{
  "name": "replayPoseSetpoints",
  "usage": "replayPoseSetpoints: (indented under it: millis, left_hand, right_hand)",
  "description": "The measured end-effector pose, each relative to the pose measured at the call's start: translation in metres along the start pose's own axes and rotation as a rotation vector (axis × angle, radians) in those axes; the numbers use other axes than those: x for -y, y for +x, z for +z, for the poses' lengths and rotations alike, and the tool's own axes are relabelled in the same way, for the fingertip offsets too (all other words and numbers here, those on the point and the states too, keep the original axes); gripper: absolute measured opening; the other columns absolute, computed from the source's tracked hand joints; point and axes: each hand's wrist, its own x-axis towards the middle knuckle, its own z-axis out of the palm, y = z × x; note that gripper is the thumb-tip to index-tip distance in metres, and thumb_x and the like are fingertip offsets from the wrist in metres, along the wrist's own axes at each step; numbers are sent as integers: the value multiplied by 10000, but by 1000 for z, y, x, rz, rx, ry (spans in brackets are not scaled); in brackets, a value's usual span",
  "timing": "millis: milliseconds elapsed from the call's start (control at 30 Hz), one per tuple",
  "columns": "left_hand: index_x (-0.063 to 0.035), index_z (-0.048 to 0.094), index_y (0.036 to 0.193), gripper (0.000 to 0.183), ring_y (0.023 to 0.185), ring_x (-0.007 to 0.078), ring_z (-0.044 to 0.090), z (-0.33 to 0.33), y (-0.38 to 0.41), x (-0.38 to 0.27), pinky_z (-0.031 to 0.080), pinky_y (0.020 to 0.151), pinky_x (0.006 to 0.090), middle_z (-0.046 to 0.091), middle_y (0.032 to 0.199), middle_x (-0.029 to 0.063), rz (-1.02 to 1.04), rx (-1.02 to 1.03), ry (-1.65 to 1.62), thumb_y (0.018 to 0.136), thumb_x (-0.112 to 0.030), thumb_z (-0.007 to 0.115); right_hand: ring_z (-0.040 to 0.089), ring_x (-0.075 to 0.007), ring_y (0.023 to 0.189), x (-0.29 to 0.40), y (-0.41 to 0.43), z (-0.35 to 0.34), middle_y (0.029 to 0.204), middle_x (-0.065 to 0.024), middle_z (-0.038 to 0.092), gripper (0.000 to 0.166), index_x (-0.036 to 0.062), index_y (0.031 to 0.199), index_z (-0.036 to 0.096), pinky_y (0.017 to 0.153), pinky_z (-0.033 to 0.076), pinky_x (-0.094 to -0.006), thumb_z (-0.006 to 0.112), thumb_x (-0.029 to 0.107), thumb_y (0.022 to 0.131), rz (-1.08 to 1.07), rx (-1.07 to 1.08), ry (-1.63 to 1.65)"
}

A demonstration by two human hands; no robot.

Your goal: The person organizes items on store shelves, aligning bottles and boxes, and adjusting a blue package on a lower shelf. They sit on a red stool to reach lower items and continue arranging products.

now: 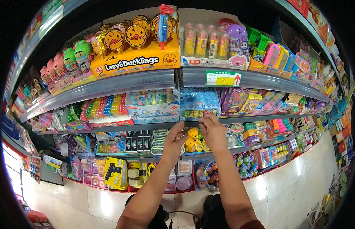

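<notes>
Both arms reach up to the middle shelves of a shop rack. My left hand (pixel 176 137) is raised with its fingers apart, just below the shelf edge, and holds nothing that I can see. My right hand (pixel 213 128) is bent beside it, its fingertips near the lower edge of a stack of blue packets (pixel 199 101); whether they touch it or hold something small is unclear. Yellow duck toys (pixel 193 139) show between the hands on the shelf below. Left of the blue packets stands a light blue display box (pixel 154 111) with small bottles.
Overhead, an orange box of duck lollipops (pixel 136 61) and a tray of lipstick-shaped tubes (pixel 206 43) stand behind a clear shelf rail (pixel 137 78). Lower down are a yellow toy-pistol pack (pixel 115 173) and a clear round jar (pixel 207 176). Pale floor tiles (pixel 103 201) lie below the rack.
</notes>
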Motion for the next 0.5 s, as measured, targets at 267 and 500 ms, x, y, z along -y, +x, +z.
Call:
replayPoseSetpoints:
  millis: [267, 500]
  left_hand:
    - [-52, 483, 1370, 519, 1112, 164, 544, -1, 5, -8, 423, 973, 288, 545, 1308, 82, -25, 1, 11, 869, 43, 583]
    - [-39, 573, 1190, 342, 1004, 143, 576, -7, 1, -4, 466, 897, 276, 604, 1175, 54, 79, 12, 179, 866, 71, 576]
  right_hand:
    - [645, -265, 647, -1, 6, 9, 862, -32, 621, 41, 108, 829, 687, 556, 519, -369, 704, 92, 795, -8, -73, -107]
    - [645, -240, 639, 1, -7, -4, 843, -25, 642, 72, 108, 813, 700, 550, 512, -345, 726, 67, 760, -74, -26, -73]
